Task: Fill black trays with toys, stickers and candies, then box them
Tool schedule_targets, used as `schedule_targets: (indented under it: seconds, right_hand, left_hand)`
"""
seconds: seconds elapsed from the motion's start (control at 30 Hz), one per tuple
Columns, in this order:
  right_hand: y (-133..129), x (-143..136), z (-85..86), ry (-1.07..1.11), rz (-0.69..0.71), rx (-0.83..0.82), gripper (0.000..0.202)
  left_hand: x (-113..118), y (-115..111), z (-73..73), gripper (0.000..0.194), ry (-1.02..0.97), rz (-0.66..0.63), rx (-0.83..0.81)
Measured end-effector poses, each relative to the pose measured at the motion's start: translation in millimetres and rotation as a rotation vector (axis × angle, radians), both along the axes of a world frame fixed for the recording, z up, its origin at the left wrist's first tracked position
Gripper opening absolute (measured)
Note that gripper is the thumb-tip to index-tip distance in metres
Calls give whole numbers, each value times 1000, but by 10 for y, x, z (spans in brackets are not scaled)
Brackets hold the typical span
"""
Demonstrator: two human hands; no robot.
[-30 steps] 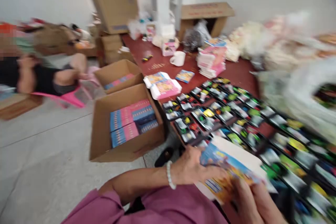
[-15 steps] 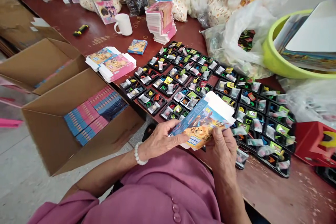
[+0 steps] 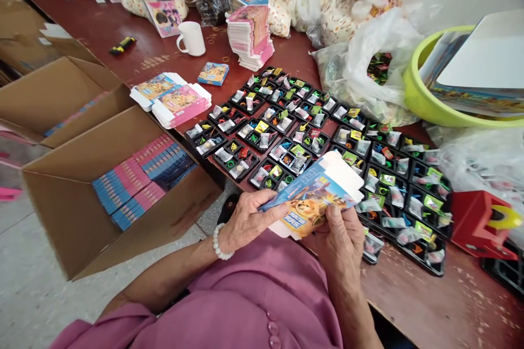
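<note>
Between my two hands is a blue printed carton (image 3: 313, 196) with a dog picture and white end flaps sticking out. My left hand (image 3: 249, 221), with a beaded bracelet at the wrist, grips its left edge. My right hand (image 3: 343, 232) pinches the lower right side, thumb on the printed face and fingers hidden behind. Beyond the carton lie many black trays (image 3: 262, 133) filled with small wrapped packets and coloured bits. To the left sit flat blue cartons (image 3: 158, 86) and flat pink cartons (image 3: 179, 102).
A cardboard box (image 3: 61, 185) with rows of pink and blue boxes stands at left. On the table are a white mug (image 3: 192, 39), a cutter (image 3: 123, 45), a carton stack (image 3: 249, 35), plastic bags (image 3: 356, 71), a yellow-green basin (image 3: 413, 73) and a red tape dispenser (image 3: 475, 223).
Both hands and the carton have shifted slightly down and left in view, with the carton still held. The surroundings shift slightly as the camera moves.
</note>
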State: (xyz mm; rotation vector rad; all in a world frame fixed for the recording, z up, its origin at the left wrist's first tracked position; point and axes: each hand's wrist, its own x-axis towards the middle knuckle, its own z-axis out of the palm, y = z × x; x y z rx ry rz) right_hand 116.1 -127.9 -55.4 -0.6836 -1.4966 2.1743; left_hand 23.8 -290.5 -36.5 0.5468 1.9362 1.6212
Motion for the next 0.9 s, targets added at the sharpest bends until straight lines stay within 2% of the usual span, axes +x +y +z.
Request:
schedule_targets:
  seconds: [0.1, 0.23, 0.37, 0.5, 0.67, 0.8, 0.9]
  right_hand:
    - [14, 8, -30, 5, -11, 48, 49]
    - [25, 23, -38, 20, -25, 46, 42]
    - [14, 47, -24, 1, 37, -42, 38]
    - [20, 80, -38, 17, 54, -13, 38]
    - [18, 95, -79, -3, 31, 25, 41]
    - [37, 94, -114, 28, -34, 110, 38]
    - [102, 139, -116, -43, -10, 346, 35]
  left_hand:
    - [-23, -10, -2, 42, -10, -35, 16]
    - [-26, -20, 20, 55, -22, 1, 16]
    - [9, -27, 57, 44, 5, 12, 29]
    - [52, -28, 85, 43, 30, 36, 26]
    - [89, -13, 69, 40, -58, 68, 92]
    - [73, -16, 38, 39, -64, 81, 91]
    - [35, -22, -26, 38, 9, 66, 58]
